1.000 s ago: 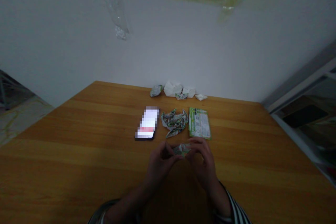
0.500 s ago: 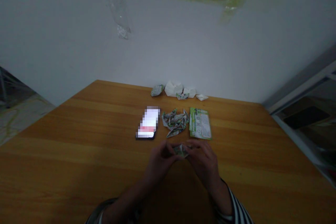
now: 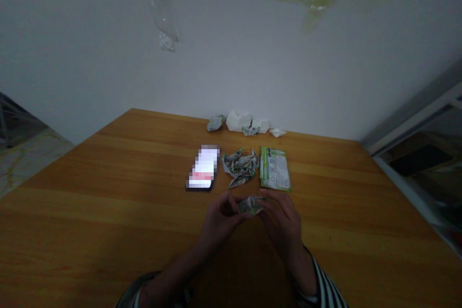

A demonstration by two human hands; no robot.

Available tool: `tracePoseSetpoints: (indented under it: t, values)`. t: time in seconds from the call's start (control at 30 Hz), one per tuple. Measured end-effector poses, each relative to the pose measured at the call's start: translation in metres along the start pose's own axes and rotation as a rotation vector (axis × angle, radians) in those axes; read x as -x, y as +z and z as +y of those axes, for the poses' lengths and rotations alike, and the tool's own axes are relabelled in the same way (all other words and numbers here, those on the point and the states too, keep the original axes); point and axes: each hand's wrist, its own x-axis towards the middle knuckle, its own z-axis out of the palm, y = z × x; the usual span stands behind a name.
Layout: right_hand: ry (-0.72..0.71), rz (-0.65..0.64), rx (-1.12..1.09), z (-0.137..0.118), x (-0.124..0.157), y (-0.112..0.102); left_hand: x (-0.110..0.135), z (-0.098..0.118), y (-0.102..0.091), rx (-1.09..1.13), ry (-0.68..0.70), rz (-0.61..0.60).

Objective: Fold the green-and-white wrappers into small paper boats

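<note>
A small, folded piece of grey-and-green printed paper (image 3: 250, 205) is held up between both hands at the near middle of a brown wooden table (image 3: 108, 178). It lies just right of the left hand (image 3: 220, 216), whose thumb and bent fingers are clamped on its left end. The right hand (image 3: 283, 224) is on the other side, its fingertips together on the right end of the piece; its thumb is too dim to make out clearly. The hands stand close, tips facing each other, with the folded paper bridging the gap. A black-and-white striped sleeve (image 3: 327, 286) covers the right forearm.

Just beyond the hands lies a larger, pointed, many-creased form of grey-and-green printed paper (image 3: 241, 168). To its left is a dark-edged rectangular phone (image 3: 204, 167) with a lit, blurred screen; to its right, a flat, rectangular green-and-white printed packet (image 3: 275, 168).

Along the far edge, from left to right, sit a rounded, grey-green printed paper lump (image 3: 215, 123), a large crumpled white paper (image 3: 238, 121), a smaller white crumpled piece (image 3: 261, 126) with a little printed paper scrap (image 3: 250, 131) at its near left, and a small, flat-lying white folded paper (image 3: 277, 132).
</note>
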Motion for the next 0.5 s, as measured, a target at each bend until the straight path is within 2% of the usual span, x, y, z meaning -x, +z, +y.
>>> tracePoseSetpoints:
  t: [0.23,0.5]
  values:
    - [-0.094,-0.044,0.042,0.0053,0.0067,0.0036,-0.0043,0.0038,-0.0019,0.043,-0.062,-0.058]
    - [0.022,-0.032,-0.022,0.0032,0.0049,0.0079,0.0009,-0.0010,0.0024,-0.029,0.022,-0.049]
